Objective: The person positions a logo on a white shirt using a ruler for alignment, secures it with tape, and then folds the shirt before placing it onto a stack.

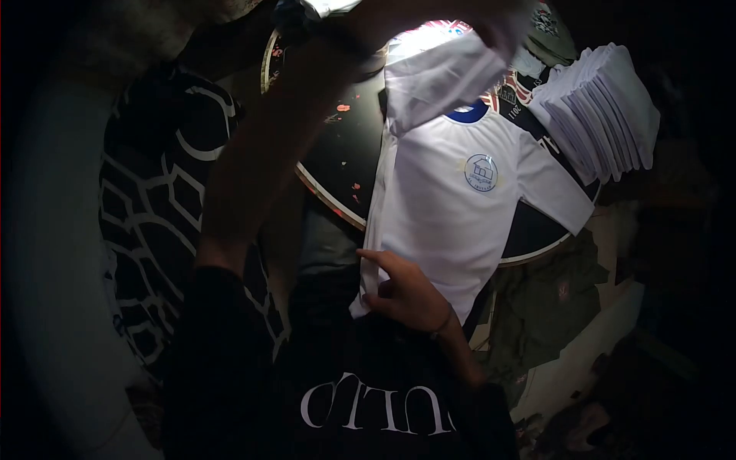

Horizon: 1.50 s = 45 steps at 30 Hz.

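A white long-sleeved shirt [441, 215] with a blue collar and a round house print on the chest lies front up, its left side turned inward in a narrow fold. At the top of the view my left hand [491, 23], dark and blurred, is closed at the end of the sleeve [445, 80], which lies bent across the shoulder. Lower down, my right hand [410, 295] pinches the folded side edge near the hem between thumb and index finger. The other sleeve [556, 188] stretches out to the right.
Beneath the shirt is a round black table [337, 165] with a pale rim. A stack of folded white garments [598, 111] stands at its right. Dark green clothing [548, 307] lies lower right, and black-and-white patterned cloth [157, 215] is on the left. A bright light shines at the top.
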Motion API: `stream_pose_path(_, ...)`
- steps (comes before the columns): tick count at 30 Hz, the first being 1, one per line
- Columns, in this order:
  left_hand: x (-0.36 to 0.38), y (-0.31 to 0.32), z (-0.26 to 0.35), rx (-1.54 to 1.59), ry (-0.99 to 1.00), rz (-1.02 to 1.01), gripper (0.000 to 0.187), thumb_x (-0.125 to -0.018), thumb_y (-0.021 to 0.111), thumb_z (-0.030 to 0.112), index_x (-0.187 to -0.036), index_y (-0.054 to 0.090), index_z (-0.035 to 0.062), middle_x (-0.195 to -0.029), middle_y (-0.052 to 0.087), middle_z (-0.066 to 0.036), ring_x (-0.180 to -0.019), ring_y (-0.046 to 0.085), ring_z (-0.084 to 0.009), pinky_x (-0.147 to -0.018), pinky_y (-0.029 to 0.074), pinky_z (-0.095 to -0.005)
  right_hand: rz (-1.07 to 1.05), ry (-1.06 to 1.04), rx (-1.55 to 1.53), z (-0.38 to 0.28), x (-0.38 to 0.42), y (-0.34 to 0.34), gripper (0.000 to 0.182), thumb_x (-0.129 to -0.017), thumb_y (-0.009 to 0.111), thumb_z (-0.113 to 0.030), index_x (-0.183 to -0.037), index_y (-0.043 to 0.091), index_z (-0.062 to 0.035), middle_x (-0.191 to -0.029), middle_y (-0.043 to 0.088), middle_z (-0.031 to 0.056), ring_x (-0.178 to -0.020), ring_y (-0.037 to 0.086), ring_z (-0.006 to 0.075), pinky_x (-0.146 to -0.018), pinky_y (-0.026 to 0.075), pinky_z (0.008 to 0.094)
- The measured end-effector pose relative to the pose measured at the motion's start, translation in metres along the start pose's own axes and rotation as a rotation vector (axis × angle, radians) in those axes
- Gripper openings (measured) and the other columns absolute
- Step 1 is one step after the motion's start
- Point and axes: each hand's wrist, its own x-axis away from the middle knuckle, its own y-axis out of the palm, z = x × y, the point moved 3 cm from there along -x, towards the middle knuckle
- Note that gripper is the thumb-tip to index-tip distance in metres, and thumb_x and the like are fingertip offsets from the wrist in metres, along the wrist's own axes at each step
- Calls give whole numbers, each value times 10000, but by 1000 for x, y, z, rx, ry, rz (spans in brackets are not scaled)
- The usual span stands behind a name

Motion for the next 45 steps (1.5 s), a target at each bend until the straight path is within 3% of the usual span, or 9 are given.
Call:
stream_pose_path(2,-37,18,-37,56,-229,-1,377,-1022,687,339,-1080,669,-33,-944,712,-84,-854,708,-194,-742,579,-331,42,12,-153,8,4,-3,748,-850,765,-18,-1533,458,-44,-1204,612,149,-892,699,209,-848,628,345)
stream_pose_path(4,-61,78,-68,-711,-664,450,320,-918,672,266,-1026,755,-24,-931,774,-196,-851,783,-313,-831,626,-393,9,92,-195,5,10,-6,807,-847,778,-19,-1568,417,-47,-1266,610,157,-912,704,180,-858,617,321)
stream_pose_path(13,-45,129,-154,-756,-626,390,359,-923,563,212,-696,681,-40,-631,717,-161,-621,769,-243,-682,642,-333,136,174,-300,25,45,-30,617,-924,784,-96,-1470,525,29,-1155,706,135,-798,686,125,-713,566,293)
stream_pose_path(15,-29,128,-163,-732,-650,461,351,-920,570,215,-689,673,-28,-619,716,-140,-618,768,-241,-701,642,-347,650,161,-409,53,72,-81,348,-1026,706,-253,-1240,644,14,-1024,701,77,-791,664,114,-721,541,263)
stream_pose_path(19,-17,139,-167,-240,-675,539,503,-974,615,316,-1101,669,-169,-1048,730,-237,-940,773,-292,-828,655,-378,1037,-219,-430,38,80,-176,779,-1063,505,-570,-1586,345,-15,-1556,416,212,-1373,477,326,-1119,462,523)
stream_pose_path(24,44,152,-151,-146,-397,334,484,-1065,552,335,-1396,581,-17,-1381,584,-206,-1326,595,-273,-1032,578,-393,972,-213,-587,67,45,-228,537,-1073,550,-381,-1441,506,8,-1356,549,167,-1239,560,267,-1064,535,483)
stream_pose_path(32,259,236,-16,-380,-1226,546,235,-958,716,234,-973,611,23,-860,663,-34,-758,616,-98,-695,509,-262,1254,184,-389,115,101,-171,463,-1063,605,-225,-1415,513,62,-1321,606,170,-1079,646,246,-960,573,382)
stream_pose_path(37,283,320,-1,-433,-1266,499,426,-856,853,267,-1065,591,4,-999,613,-102,-962,620,-255,-844,501,-355,560,239,259,76,148,-69,558,-848,782,-45,-1375,604,-13,-1270,633,151,-1119,630,284,-958,517,389)
stream_pose_path(45,264,335,-22,-893,-1043,905,117,-921,677,32,-993,599,-18,-773,614,-172,-680,636,-344,-649,492,-408,359,92,363,53,140,-28,490,-787,704,63,-1243,732,-114,-1024,609,115,-950,606,302,-873,495,404)
